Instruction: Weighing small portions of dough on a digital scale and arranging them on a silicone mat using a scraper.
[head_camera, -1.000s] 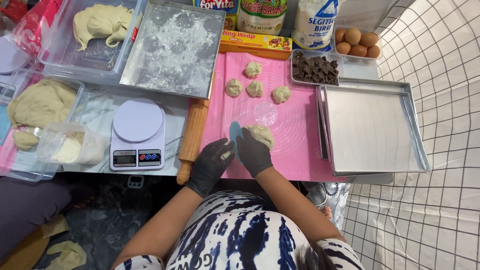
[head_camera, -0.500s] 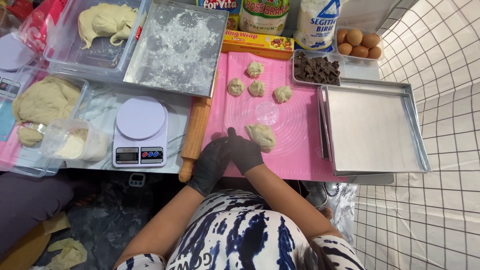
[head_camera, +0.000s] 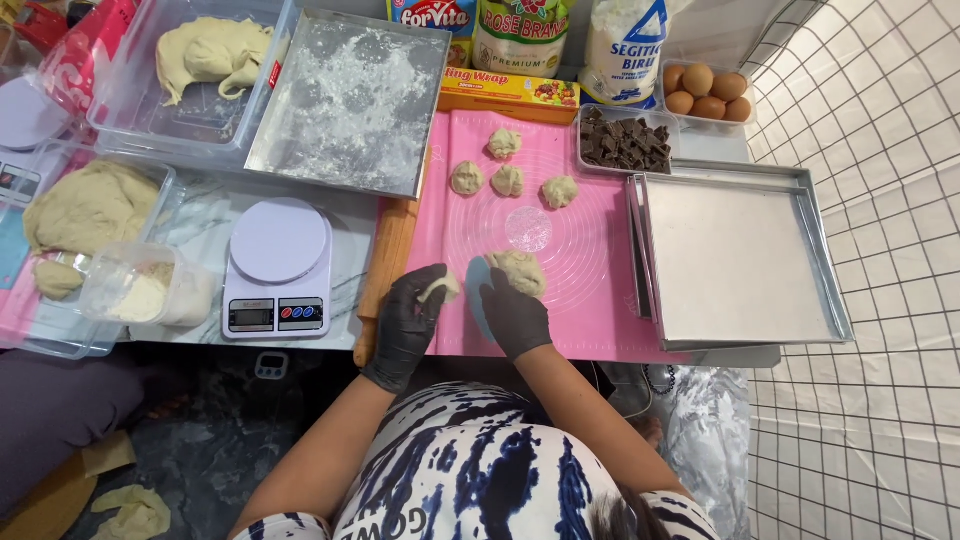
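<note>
A small piece of dough (head_camera: 441, 288) is sitting pinched in the gloved left hand (head_camera: 408, 322), just beside the larger dough lump (head_camera: 518, 271) that is lying on the pink mat (head_camera: 590, 310) at the fingertips of the right hand (head_camera: 512, 312). That right hand is closing around a pale blue scraper (head_camera: 478, 284), its blade standing between the two pieces, so the hands are close together but each is clamped on its own thing. To portion well, I judge the blade should be pressing straight down through the lump rather than dragging, with the left hand lifting the cut piece cleanly away so it is not smearing on the mat. Beyond the hands, four dough balls (head_camera: 506, 166) are resting further up the mat. Left of the left hand, a rolling pin (head_camera: 385, 265) is lying along the mat's edge, with a white scale (head_camera: 277, 268) past it. To the right of the right hand a stack of empty metal trays (head_camera: 738, 258) is waiting. At the far side, well apart from the hands, a yellow-and-orange flat box (head_camera: 510, 92) is lying lengthwise, with a green-topped bag (head_camera: 523, 35) and a white bag with a blue triangle (head_camera: 625, 45) standing behind it. A tub of chocolate chunks (head_camera: 625, 142) and a tub of brown eggs (head_camera: 705, 92) are sitting beside them on the table (head_camera: 205, 225).
</note>
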